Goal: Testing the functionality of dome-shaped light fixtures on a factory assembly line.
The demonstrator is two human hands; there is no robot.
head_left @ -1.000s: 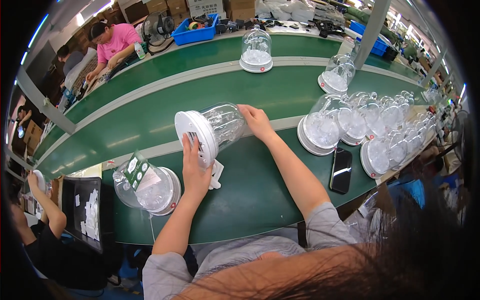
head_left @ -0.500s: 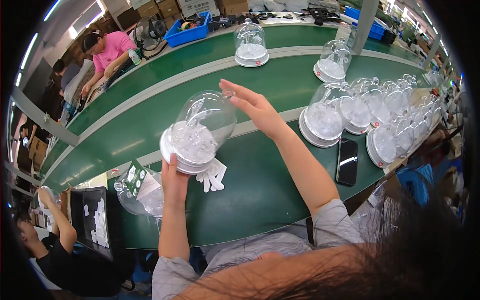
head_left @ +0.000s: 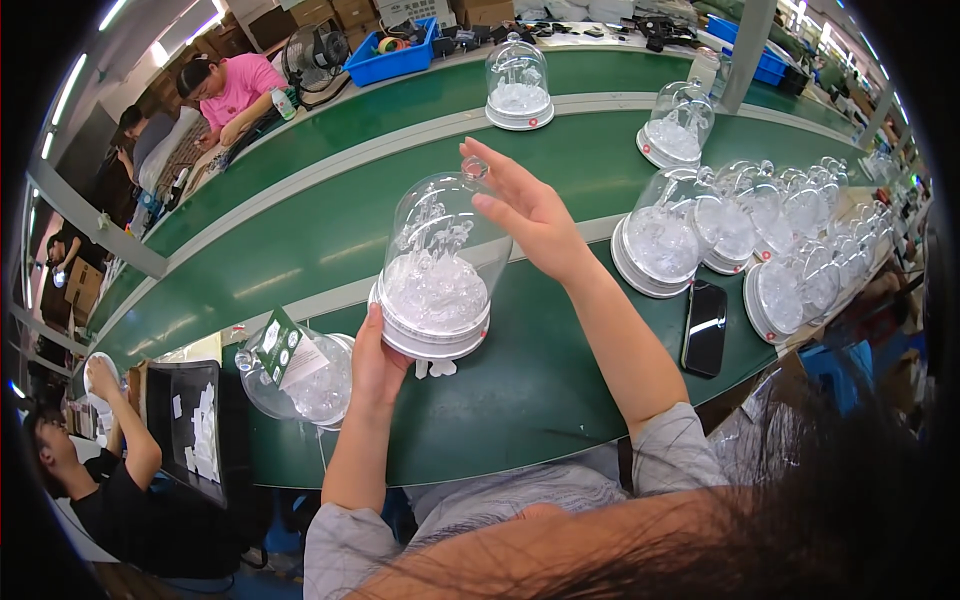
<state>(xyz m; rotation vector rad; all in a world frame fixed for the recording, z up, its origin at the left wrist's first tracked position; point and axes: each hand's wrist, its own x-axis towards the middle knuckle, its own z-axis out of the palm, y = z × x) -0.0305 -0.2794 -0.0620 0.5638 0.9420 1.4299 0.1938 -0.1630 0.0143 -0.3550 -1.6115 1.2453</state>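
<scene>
A clear glass dome [head_left: 437, 285] with glittery transparent filling and a white round base stands nearly upright in the air above the green bench. My left hand [head_left: 378, 375] is closed on the lower left of that base. Around the dome's top knob [head_left: 475, 168], my right hand [head_left: 540, 225] is open, its thumb and fingers apart; whether it touches the knob I cannot tell. Beside my left hand, a second dome [head_left: 320, 390] lies tilted on the bench, a green and white card [head_left: 285, 350] against it. White strips [head_left: 436, 369] show partly under the held dome.
Several domes [head_left: 660, 235] crowd the right side, with a black phone [head_left: 705, 330] before them. Two more domes [head_left: 520, 85] stand farther back. At left, a black tray [head_left: 175, 430] holds white pieces near a co-worker [head_left: 110, 490]. A blue bin [head_left: 392, 60] sits beyond the bench.
The held dome has turned more upright and shifted right, its base coming toward my right. My left hand moved with it; my right hand stays by the knob.
</scene>
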